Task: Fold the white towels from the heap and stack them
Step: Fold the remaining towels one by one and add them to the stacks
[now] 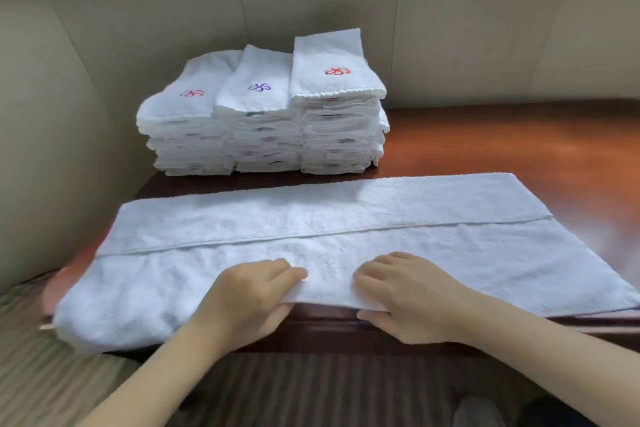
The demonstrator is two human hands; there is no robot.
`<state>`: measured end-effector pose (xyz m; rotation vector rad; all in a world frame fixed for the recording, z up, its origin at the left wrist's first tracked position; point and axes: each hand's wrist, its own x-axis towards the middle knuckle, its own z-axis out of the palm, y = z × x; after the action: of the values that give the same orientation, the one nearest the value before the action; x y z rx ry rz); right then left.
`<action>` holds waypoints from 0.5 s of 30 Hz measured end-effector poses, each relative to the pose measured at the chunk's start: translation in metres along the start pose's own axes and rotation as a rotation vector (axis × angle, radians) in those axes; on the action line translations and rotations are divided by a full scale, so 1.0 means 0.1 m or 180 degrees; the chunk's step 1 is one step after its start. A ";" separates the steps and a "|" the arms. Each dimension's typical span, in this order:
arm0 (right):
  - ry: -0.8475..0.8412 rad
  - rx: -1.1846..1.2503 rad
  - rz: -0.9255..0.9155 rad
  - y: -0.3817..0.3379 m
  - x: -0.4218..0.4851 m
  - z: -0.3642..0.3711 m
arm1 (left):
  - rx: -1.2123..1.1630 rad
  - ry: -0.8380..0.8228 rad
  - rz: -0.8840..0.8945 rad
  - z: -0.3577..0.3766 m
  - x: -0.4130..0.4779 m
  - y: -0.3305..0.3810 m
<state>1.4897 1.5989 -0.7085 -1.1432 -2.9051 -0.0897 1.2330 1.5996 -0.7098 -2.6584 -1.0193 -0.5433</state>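
My left hand and right hand pinch the towel at its near edge; three folded stacks stand behind the towel.

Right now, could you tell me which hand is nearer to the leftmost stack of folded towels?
Left. The left hand grips the near edge of the spread towel, in front and slightly right of the leftmost stack; the right hand grips it farther right.

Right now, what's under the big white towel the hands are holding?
The towel lies on a wooden table. The left hand and right hand pinch its near edge. Anything else beneath is hidden.
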 end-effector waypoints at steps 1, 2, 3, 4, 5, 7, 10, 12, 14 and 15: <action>0.0124 0.0026 0.0072 0.03 0.04 -0.03 | -0.0020 -0.0037 -0.0181 -0.06 0.02 -0.06; 0.0159 0.0081 0.0232 0.08 0.08 -0.07 | -0.0068 -0.0089 -0.0387 -0.10 0.02 -0.13; 0.0129 0.0145 0.0466 0.15 0.13 -0.11 | -0.0130 -0.0153 -0.0651 -0.13 0.02 -0.21; 0.0108 0.0188 0.0714 0.23 0.17 -0.15 | -0.0162 -0.0196 -0.0988 -0.15 0.02 -0.31; 0.0132 0.0180 0.0928 0.32 0.22 -0.19 | -0.0157 -0.0278 -0.1371 -0.16 0.00 -0.42; 0.0193 0.0030 0.1258 0.51 0.33 -0.24 | -0.0068 -0.0381 -0.2011 -0.20 -0.02 -0.66; 0.0375 -0.0112 0.1636 0.71 0.53 -0.25 | 0.0052 -0.0393 -0.2715 -0.27 -0.02 -0.95; 0.0518 -0.0112 0.1848 0.81 0.67 -0.22 | 0.0118 -0.0359 -0.3155 -0.29 -0.05 -1.11; 0.0573 -0.0095 0.2016 0.90 0.80 -0.16 | 0.0185 -0.0232 -0.3566 -0.31 -0.12 -1.26; 0.0543 -0.0110 0.2076 0.94 0.86 -0.11 | 0.0169 -0.0162 -0.3767 -0.31 -0.16 -1.32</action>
<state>1.4905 1.7253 -0.6895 -1.9055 -2.2583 -0.2098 1.1243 1.6754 -0.6767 -1.7523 -2.5103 -0.5969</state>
